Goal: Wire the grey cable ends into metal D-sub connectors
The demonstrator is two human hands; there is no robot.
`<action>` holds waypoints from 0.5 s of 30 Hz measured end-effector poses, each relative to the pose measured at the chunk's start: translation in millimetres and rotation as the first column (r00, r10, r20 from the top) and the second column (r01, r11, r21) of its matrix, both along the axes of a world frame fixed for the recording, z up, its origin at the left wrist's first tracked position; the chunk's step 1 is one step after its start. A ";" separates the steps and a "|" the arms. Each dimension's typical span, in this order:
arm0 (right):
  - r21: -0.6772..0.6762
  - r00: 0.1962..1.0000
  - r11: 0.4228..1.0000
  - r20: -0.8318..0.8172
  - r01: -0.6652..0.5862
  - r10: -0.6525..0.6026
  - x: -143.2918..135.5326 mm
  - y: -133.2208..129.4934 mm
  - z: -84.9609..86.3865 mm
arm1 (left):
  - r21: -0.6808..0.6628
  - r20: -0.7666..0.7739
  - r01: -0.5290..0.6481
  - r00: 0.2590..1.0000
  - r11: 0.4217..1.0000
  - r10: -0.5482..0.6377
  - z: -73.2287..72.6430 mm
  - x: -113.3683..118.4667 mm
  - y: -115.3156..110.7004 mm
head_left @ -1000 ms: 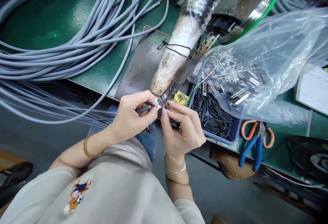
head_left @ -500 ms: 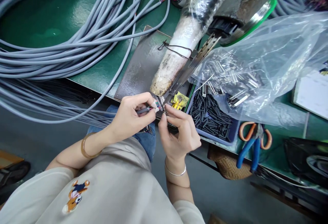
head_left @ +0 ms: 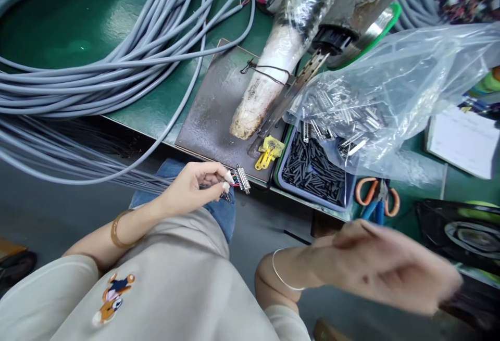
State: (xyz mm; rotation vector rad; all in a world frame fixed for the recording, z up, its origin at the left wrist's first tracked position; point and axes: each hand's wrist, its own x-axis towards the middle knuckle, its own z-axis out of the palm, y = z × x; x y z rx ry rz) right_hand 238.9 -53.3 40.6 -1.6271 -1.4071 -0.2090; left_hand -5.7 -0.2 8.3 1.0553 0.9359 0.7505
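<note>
My left hand (head_left: pixel 195 187), with white covers on its fingertips, pinches the wire end of a grey cable over my lap. From the pinch, thin coloured wires run into a metal D-sub connector (head_left: pixel 242 179), which hangs just off the front edge of the brown board (head_left: pixel 207 112). Out to the right, my right hand (head_left: pixel 386 268) is stretched below the table edge, away from the connector. Motion smears its fingers, so what they hold, if anything, does not show. The pliers (head_left: pixel 378 200) with orange and blue handles lie on the table just above it.
A blue tray (head_left: pixel 349 195) holds black sleeves, partly under a clear bag of connectors (head_left: pixel 344 106). Above the board are a soldering iron (head_left: pixel 292 96) and a wrapped white rod (head_left: pixel 269 70). Yellow clips (head_left: pixel 267 156) lie near the board's edge. Grey cables (head_left: pixel 117 86) spread left.
My right hand has left the connector and swung far to the right. My left hand keeps its hold on the cable and has dropped slightly, drawing the connector off the board's edge.
</note>
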 end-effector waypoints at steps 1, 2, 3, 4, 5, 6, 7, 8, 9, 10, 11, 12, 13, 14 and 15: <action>0.101 0.989 0.985 0.033 0.140 -0.144 4.9 6.1 0.3 | -0.011 0.019 0.009 1.000 1.000 -0.009 -0.7 -2.0 -1.3; -0.095 0.992 0.991 0.084 0.097 -0.089 10.5 14.0 -0.9 | 0.004 0.041 0.021 0.999 1.000 -0.021 -0.6 -4.0 -2.0; -0.240 0.989 0.969 0.147 0.057 -0.022 17.2 22.7 -3.3 | 0.039 0.059 0.039 0.997 0.998 -0.042 0.5 -6.0 -2.0; -0.356 0.979 0.933 0.201 0.045 0.030 24.8 31.7 -6.4 | 0.088 0.074 0.070 0.994 0.994 -0.077 2.8 -8.0 -1.5; -0.409 0.973 0.911 0.225 0.050 0.048 32.8 40.2 -9.6 | 0.142 0.085 0.115 0.988 0.983 -0.128 6.4 -9.9 -0.6; -0.444 0.968 0.895 0.241 0.047 0.068 40.7 47.8 -12.5 | 0.195 0.090 0.175 0.977 0.965 -0.195 11.2 -11.6 0.5; -0.489 0.963 0.871 0.252 0.042 0.095 47.7 54.3 -14.8 | 0.247 0.092 0.248 0.956 0.937 -0.277 17.1 -12.8 1.7; -0.514 0.959 0.857 0.261 0.037 0.115 53.4 59.5 -16.1 | 0.290 0.099 0.314 0.930 0.904 -0.354 23.7 -13.4 2.7; -0.536 0.955 0.844 0.264 0.027 0.137 57.4 63.6 -16.6 | 0.319 0.111 0.360 0.905 0.877 -0.411 30.4 -13.2 3.4; -0.557 0.950 0.830 0.269 0.016 0.161 59.9 66.8 -16.4 | 0.326 0.125 0.380 0.890 0.866 -0.438 36.4 -12.1 3.6; -0.575 0.943 0.818 0.278 0.013 0.180 60.8 69.0 -15.6 | 0.310 0.151 0.370 0.891 0.876 -0.429 41.2 -10.1 3.6; -0.592 0.936 0.806 0.294 0.019 0.194 60.7 70.7 -14.6 | 0.264 0.186 0.334 0.903 0.905 -0.388 44.1 -7.3 3.4; -0.607 0.929 0.794 0.312 0.033 0.200 60.0 71.9 -13.7 | 0.189 0.219 0.283 0.921 0.940 -0.322 44.6 -3.9 3.2; -0.620 0.923 0.783 0.328 0.049 0.202 58.8 72.7 -12.8 | 0.099 0.258 0.218 0.937 0.971 -0.237 42.7 -0.3 3.3; -0.630 0.920 0.774 0.337 0.063 0.199 57.6 73.2 -12.1 | 0.009 0.297 0.145 0.944 0.989 -0.141 38.6 3.2 3.7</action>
